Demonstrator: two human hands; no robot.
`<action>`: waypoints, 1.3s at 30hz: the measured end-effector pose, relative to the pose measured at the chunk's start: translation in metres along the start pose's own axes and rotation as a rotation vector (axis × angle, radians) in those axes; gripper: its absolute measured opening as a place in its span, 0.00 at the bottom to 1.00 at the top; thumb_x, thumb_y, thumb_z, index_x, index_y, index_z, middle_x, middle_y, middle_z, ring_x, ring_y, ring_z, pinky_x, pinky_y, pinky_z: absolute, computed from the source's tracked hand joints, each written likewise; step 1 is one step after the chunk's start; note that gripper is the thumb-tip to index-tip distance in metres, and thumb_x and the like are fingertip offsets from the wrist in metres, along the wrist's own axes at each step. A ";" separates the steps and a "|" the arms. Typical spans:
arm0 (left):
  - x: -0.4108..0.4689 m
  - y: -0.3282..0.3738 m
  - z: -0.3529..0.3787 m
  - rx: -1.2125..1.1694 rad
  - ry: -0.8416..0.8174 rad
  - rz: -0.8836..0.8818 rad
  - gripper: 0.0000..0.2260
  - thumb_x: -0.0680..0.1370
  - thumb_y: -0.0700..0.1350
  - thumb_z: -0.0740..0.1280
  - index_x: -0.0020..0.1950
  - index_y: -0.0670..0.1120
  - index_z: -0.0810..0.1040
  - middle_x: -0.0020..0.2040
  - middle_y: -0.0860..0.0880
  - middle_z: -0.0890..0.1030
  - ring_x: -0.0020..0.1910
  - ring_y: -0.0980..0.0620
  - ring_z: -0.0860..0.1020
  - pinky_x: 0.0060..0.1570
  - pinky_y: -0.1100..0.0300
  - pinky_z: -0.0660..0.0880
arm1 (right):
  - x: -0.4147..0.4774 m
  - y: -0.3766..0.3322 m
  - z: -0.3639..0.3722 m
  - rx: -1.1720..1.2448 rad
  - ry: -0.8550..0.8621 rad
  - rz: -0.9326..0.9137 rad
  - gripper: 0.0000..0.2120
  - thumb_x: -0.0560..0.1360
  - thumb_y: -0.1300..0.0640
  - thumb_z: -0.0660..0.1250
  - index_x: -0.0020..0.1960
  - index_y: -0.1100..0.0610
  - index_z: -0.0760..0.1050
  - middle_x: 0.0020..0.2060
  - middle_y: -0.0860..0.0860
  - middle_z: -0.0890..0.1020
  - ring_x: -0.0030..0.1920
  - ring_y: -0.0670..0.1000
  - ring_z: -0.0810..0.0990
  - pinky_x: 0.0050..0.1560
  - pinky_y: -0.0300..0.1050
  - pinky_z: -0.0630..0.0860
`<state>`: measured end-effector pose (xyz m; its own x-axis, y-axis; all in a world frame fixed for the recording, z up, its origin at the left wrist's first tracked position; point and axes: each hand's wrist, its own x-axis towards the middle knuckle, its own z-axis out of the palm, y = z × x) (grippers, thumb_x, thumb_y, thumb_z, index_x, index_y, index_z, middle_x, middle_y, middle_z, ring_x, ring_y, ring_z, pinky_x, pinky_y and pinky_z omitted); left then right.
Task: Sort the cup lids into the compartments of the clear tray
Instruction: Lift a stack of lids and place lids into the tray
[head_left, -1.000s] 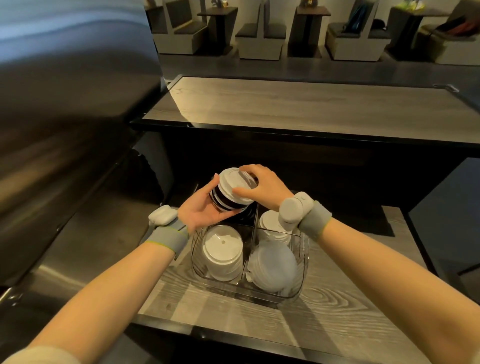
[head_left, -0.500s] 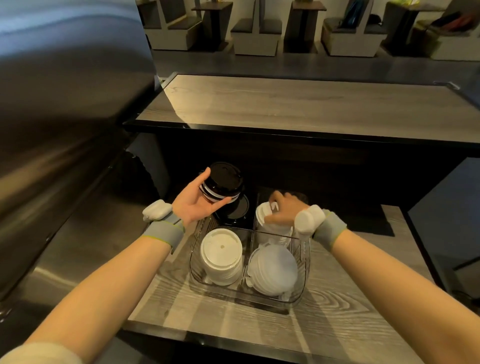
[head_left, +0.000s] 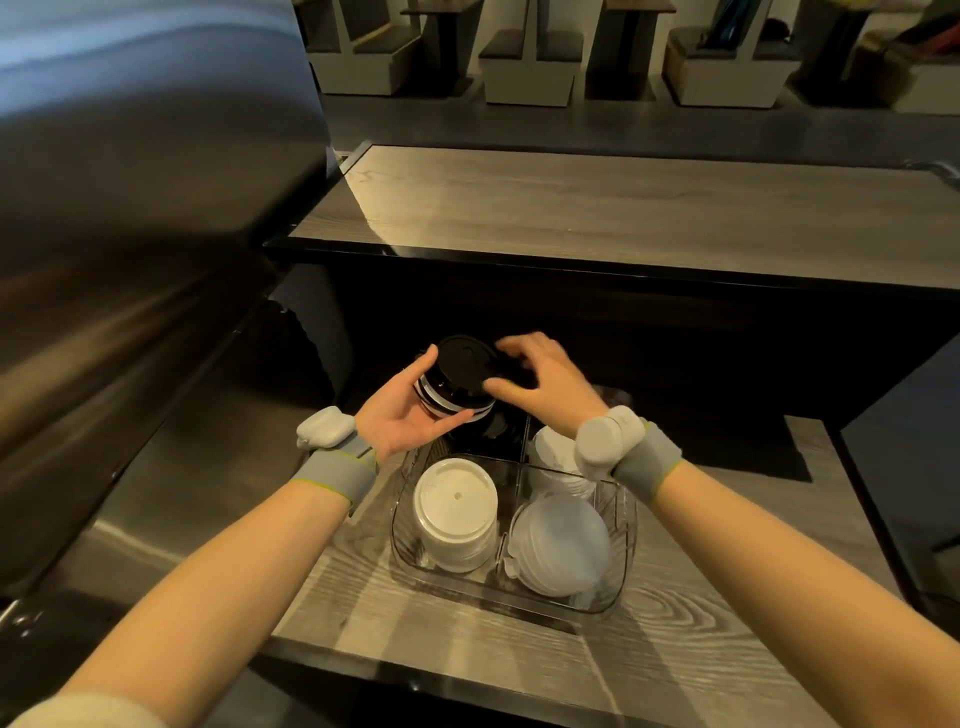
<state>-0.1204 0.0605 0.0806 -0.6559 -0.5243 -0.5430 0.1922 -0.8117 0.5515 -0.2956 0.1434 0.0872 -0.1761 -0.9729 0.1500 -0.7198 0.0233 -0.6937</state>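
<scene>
The left hand (head_left: 405, 415) cups a mixed lid stack (head_left: 441, 402), the clear tray (head_left: 467, 584) just below its wrist, while the right hand (head_left: 550, 384) claws at the top black lid (head_left: 465, 358), hold unclear; a sharp tug could topple the loosely held stack

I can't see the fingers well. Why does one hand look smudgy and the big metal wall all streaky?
Head view: the right hand is motion-blurred beside the lid stack; the steel panel shows streaky glare and bends from the wide lens; the clear tray looks sharp.
</scene>
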 end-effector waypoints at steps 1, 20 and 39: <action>-0.001 -0.001 0.001 0.005 -0.007 -0.002 0.15 0.75 0.53 0.65 0.53 0.42 0.79 0.44 0.40 0.85 0.43 0.40 0.84 0.36 0.53 0.82 | 0.002 -0.011 0.003 0.048 -0.079 -0.036 0.31 0.71 0.44 0.68 0.70 0.52 0.63 0.64 0.51 0.69 0.65 0.50 0.66 0.59 0.40 0.65; -0.008 0.027 -0.022 -0.139 0.200 0.263 0.08 0.77 0.49 0.64 0.49 0.45 0.77 0.48 0.46 0.81 0.49 0.48 0.77 0.34 0.57 0.81 | 0.020 0.000 0.009 0.087 -0.119 0.181 0.33 0.69 0.50 0.71 0.71 0.50 0.62 0.66 0.54 0.63 0.68 0.54 0.61 0.65 0.46 0.64; -0.008 0.027 -0.016 0.061 0.139 0.201 0.10 0.78 0.53 0.63 0.51 0.47 0.78 0.49 0.47 0.81 0.50 0.49 0.78 0.33 0.60 0.81 | 0.012 0.015 0.031 -0.182 -0.195 -0.028 0.25 0.72 0.46 0.67 0.68 0.50 0.68 0.70 0.53 0.65 0.70 0.55 0.60 0.69 0.51 0.59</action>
<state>-0.0982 0.0386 0.0901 -0.5011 -0.7076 -0.4982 0.2612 -0.6725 0.6924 -0.2880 0.1247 0.0567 -0.0345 -0.9993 0.0160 -0.8347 0.0200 -0.5504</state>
